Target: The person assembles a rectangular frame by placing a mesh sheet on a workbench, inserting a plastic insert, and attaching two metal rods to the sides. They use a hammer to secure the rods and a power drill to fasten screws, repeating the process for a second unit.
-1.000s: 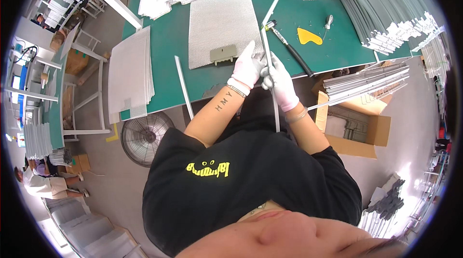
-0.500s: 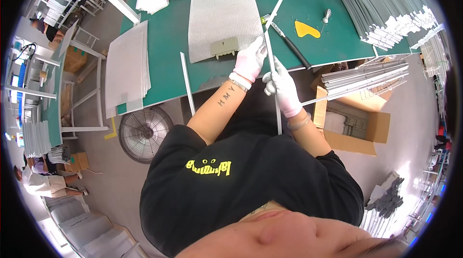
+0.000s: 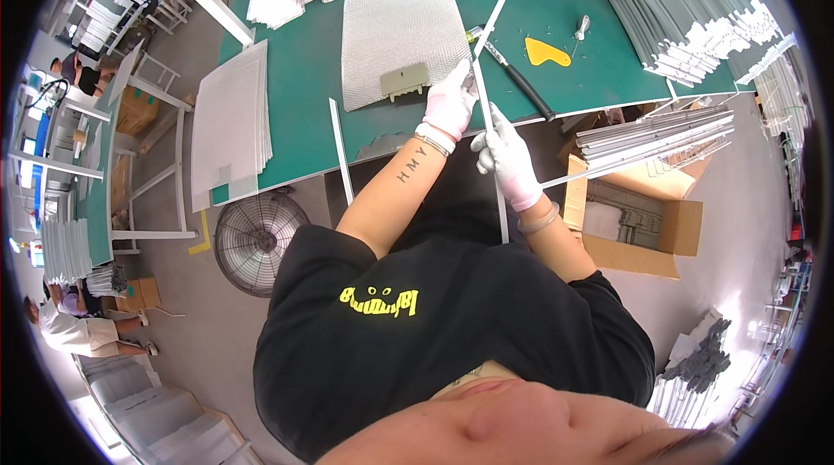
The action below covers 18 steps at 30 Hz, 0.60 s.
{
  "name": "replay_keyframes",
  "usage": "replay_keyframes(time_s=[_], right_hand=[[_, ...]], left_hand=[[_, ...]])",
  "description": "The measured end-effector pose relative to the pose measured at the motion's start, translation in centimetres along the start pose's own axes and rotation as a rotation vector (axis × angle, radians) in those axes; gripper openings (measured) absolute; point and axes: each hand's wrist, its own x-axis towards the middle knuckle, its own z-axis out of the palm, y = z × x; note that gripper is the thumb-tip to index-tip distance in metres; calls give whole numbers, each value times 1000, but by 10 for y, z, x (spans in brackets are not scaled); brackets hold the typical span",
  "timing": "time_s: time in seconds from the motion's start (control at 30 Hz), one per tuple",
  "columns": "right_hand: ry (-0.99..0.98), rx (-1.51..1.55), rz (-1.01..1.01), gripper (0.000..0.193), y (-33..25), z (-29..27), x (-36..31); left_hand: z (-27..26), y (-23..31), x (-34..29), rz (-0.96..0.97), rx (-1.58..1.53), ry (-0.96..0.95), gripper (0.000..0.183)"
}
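My right hand [image 3: 511, 165], in a white glove, is closed round a thin pale metal strip [image 3: 484, 96] that runs from my body up over the bench edge. My left hand [image 3: 449, 106], gloved too, has its fingers pressed against that strip near its far end, where a second strip [image 3: 495, 13] meets it at an angle. Beside my left fingers lies a mesh sheet [image 3: 400, 31], with a small olive-grey plate [image 3: 404, 81] at its near edge. A hammer [image 3: 521, 81] with a black handle and a yellow scraper [image 3: 546, 52] lie to the right.
Mesh sheets [image 3: 233, 118] overhang the green bench [image 3: 295, 118] at left. Long grey profiles [image 3: 669, 5] are stacked at the far right. A loose strip [image 3: 340, 152] crosses the front edge. Below are a floor fan [image 3: 261, 244] and an open carton [image 3: 682, 226]; a screwdriver [image 3: 581, 28] lies beyond.
The view has shifted slightly. Both hands keep nearly the same place on the strip, and the small plate looks slightly more tilted.
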Motion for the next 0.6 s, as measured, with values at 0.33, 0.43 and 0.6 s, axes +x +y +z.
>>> replay_keyframes(time_s=[0.33, 0.43, 0.6], right_hand=[[42, -30, 34, 62, 1, 7, 1], [69, -62, 29, 62, 6, 5, -6], [77, 19, -6, 59, 4, -1, -7]], left_hand=[[-1, -6, 8, -109, -241, 12, 30], [-1, -11, 9, -184, -407, 4, 28], [-10, -12, 2, -244, -450, -73, 24]])
